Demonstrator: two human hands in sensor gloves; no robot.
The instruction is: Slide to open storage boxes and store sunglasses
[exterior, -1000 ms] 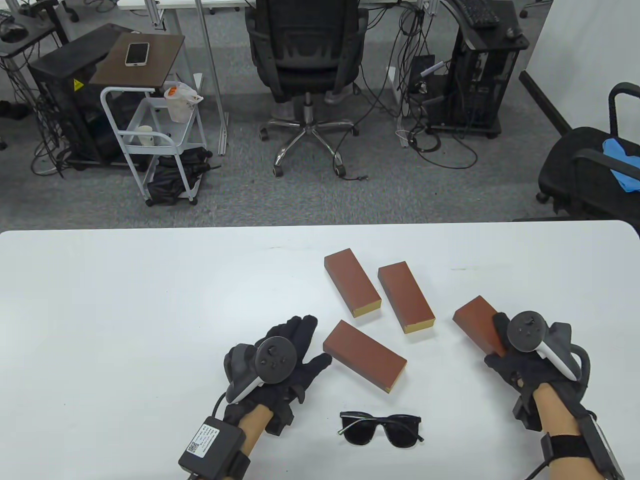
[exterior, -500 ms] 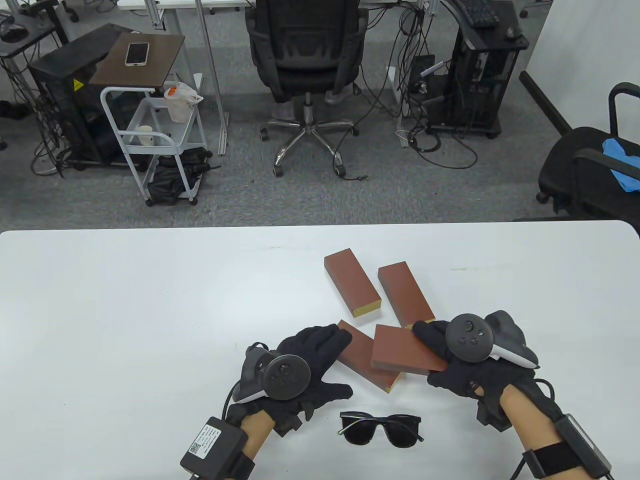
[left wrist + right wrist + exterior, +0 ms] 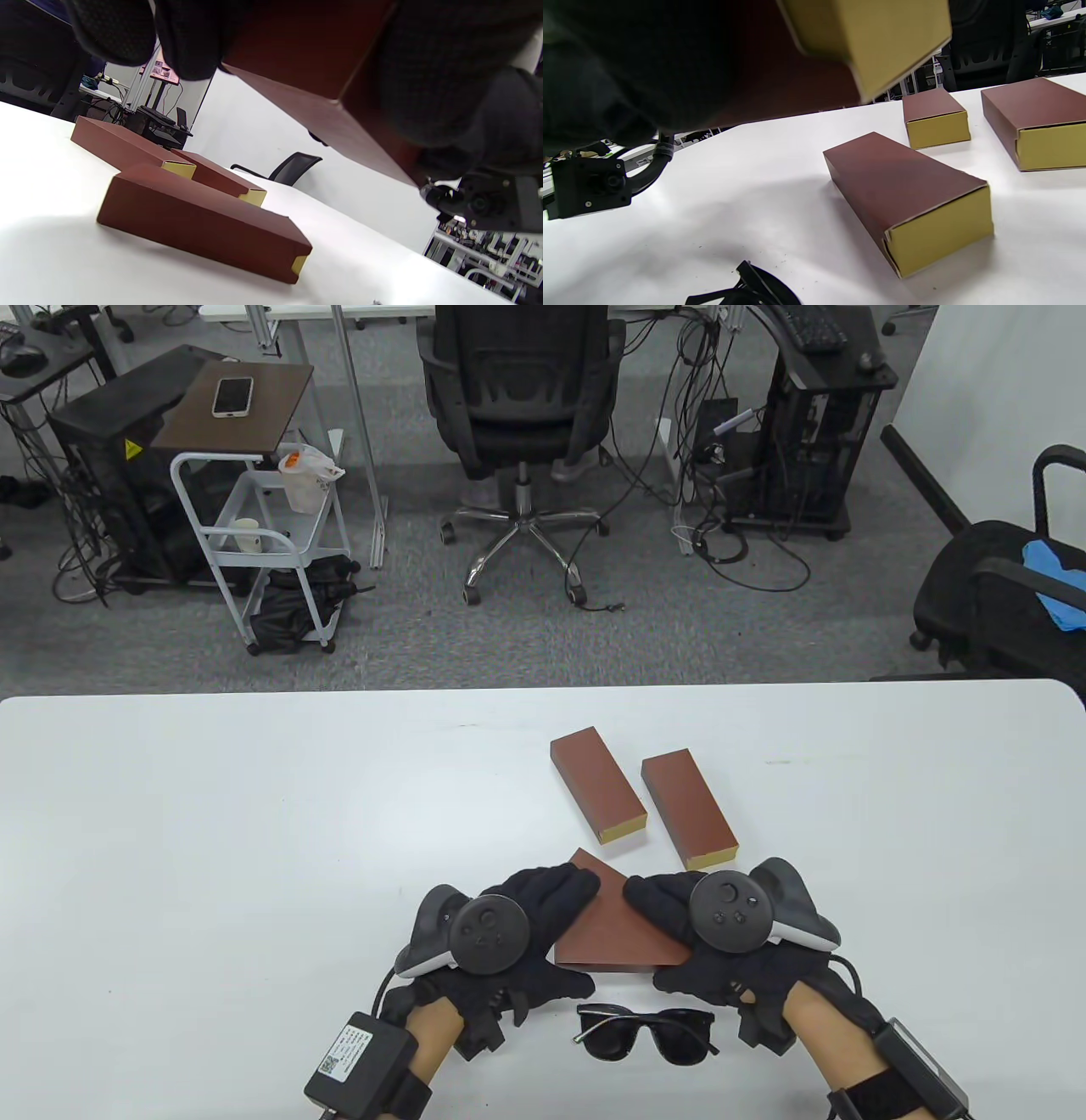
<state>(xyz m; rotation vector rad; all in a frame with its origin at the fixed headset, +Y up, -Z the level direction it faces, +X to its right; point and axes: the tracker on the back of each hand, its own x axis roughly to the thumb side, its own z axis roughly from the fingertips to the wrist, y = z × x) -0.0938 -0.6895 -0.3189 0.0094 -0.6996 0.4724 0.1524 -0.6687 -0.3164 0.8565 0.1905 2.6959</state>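
Table view, left to right: white table (image 3: pixel 212 814) fills the lower half, grey carpet floor behind. Far left, a black PC tower, a brown side table with a phone (image 3: pixel 232 396) on it, and a white trolley (image 3: pixel 254 543) with a bag and cup. Centre back, a black office chair (image 3: pixel 517 398) on a chrome base, with cables on the floor. Right back, a black rack, and a second black chair (image 3: pixel 1001 594) with blue cloth.

On the table: left hand (image 3: pixel 509 942) grips the left end of the held box (image 3: pixel 615 937), fingers curled over its top. Right hand (image 3: pixel 713 933) grips the right end, fingers wrapped round. Wrist views show this box lifted clear of the table, yellow inner end facing the right wrist camera. Beneath it another box (image 3: pixel 908 199) lies flat, closed. Two far boxes (image 3: pixel 598 785) (image 3: pixel 689 810) lie side by side beyond, apart from the hands, yellow ends toward the person. Sunglasses (image 3: pixel 646 1033) sit on the table between the wrists, near the front edge, lenses down, arms folded.
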